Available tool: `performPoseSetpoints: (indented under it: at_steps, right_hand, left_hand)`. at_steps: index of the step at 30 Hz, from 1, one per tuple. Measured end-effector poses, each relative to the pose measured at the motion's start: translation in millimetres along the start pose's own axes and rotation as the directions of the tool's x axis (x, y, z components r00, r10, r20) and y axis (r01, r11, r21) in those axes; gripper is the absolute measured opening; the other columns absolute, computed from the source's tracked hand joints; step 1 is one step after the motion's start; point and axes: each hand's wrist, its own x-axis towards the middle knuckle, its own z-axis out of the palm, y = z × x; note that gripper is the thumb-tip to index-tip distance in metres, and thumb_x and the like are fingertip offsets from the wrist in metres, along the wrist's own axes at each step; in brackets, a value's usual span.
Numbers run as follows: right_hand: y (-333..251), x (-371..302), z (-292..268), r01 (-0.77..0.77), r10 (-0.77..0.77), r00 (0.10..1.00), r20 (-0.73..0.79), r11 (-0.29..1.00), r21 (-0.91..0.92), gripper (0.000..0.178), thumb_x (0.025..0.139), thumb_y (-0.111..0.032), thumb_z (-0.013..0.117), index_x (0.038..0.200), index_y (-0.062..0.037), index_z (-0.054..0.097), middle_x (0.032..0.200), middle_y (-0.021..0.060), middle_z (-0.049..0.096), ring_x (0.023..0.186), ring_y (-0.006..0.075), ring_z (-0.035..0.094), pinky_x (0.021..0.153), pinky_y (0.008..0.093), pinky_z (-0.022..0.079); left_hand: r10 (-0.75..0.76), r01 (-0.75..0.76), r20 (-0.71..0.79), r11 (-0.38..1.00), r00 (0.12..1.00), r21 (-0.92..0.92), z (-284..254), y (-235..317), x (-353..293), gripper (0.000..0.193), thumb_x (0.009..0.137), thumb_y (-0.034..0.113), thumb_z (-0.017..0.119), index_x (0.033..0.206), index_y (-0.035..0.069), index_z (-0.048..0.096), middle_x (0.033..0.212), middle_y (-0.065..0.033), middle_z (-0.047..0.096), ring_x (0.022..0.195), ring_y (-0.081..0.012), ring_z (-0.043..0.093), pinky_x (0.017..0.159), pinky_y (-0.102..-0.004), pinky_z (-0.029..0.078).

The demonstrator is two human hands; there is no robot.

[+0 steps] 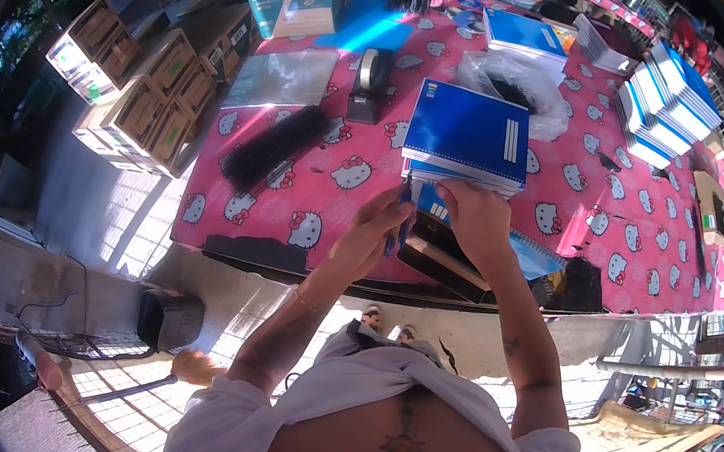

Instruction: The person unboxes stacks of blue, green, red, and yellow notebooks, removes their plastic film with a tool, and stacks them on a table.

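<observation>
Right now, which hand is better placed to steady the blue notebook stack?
Probably your right hand: it is at the near edge of the notebook stack, while your left hand is gripping a blue tool.

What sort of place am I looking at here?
Probably a small, makeshift notebook workshop: stacks of blue-covered notebooks and a tape dispenser share a pink patterned table, with brown cardboard boxes piled to its left.

Pink cat-printed table (pixel 286 200): rectangular blue-and-white paper notebook stacks (pixel 468 134);
Table's left side: black bristly bundle (pixel 274 151); black tape dispenser (pixel 364 110)
</observation>
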Motion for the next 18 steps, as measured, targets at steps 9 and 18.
performPoseSetpoints:
  at_steps: [9,18]
  right_hand:
    - [-13,-5,2,0.032,-0.038,0.994,-0.106,0.998,-0.056,0.014,0.088,-0.020,0.069,0.099,-0.0119,0.069,0.088,0.0060,0.070,0.076,0.0297,0.069,0.068,0.0407,0.053]
    - [-12,-11,17,-0.051,0.041,0.981,-0.188,0.997,-0.052,0.015,0.084,-0.016,0.071,0.098,-0.0120,0.068,0.084,0.0051,0.068,0.075,0.0286,0.068,0.066,0.0400,0.053]
  left_hand:
    - [-0.213,0.223,0.116,0.971,0.970,-0.085,-13,13,-6,0.043,0.100,0.026,0.059,0.135,0.008,0.043,0.102,-0.0094,0.065,0.086,-0.0221,0.066,0.079,-0.0399,0.058]
    - [-0.334,0.329,0.141,0.943,0.932,0.056,-18,17,1,0.040,0.105,0.032,0.046,0.137,0.009,0.046,0.109,-0.0138,0.067,0.088,-0.0263,0.069,0.078,-0.0408,0.057]
